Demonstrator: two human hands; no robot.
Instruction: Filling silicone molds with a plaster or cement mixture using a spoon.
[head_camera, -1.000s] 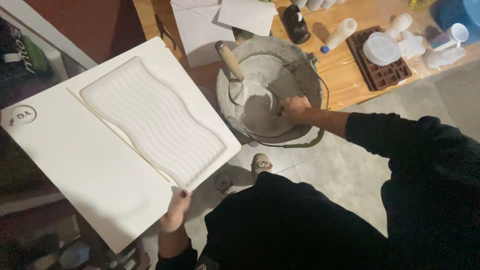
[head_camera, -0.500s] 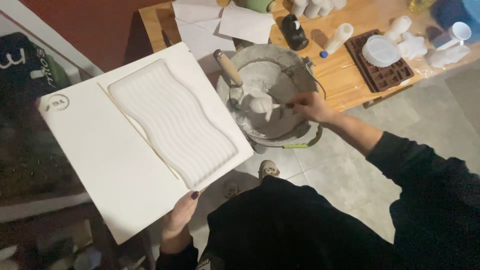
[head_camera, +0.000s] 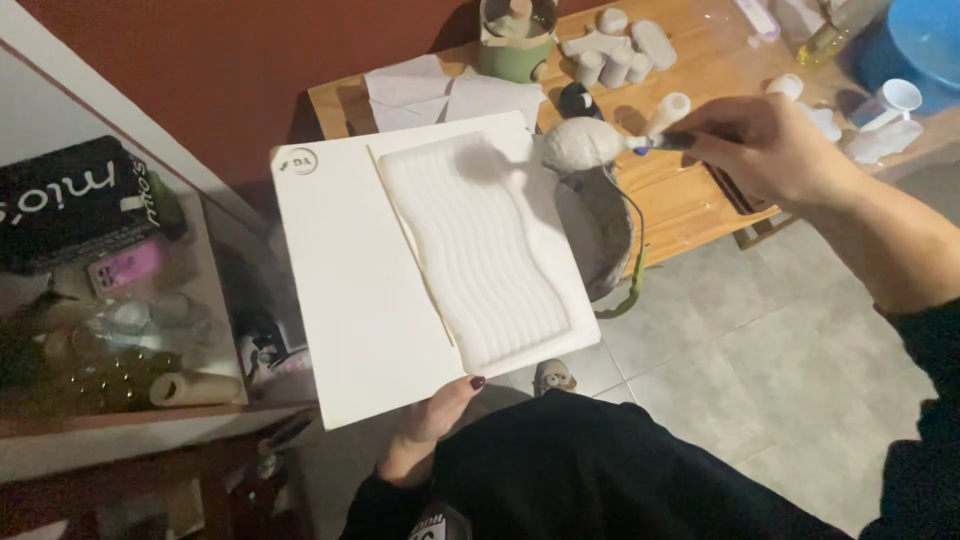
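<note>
My left hand (head_camera: 425, 425) grips the near edge of a white board (head_camera: 345, 280) that carries a white wavy-ribbed tray mould (head_camera: 475, 250). My right hand (head_camera: 770, 145) holds a spoon (head_camera: 600, 143) heaped with grey wet mix, raised over the far right corner of the mould. Below the spoon stands the grey mixing bucket (head_camera: 605, 235), mostly hidden behind the board.
A low wooden table (head_camera: 680, 195) holds white papers (head_camera: 440, 95), a green cup (head_camera: 515, 45), small white moulds (head_camera: 620, 45), a dark bottle (head_camera: 578, 100) and a blue tub (head_camera: 925, 45). A cluttered shelf (head_camera: 110, 300) lies left. Grey floor tiles (head_camera: 760, 360) lie at right.
My right hand lifted the loaded spoon out of the bucket and up to the mould's corner. My left hand swung the board right, over the bucket. The view shifted left.
</note>
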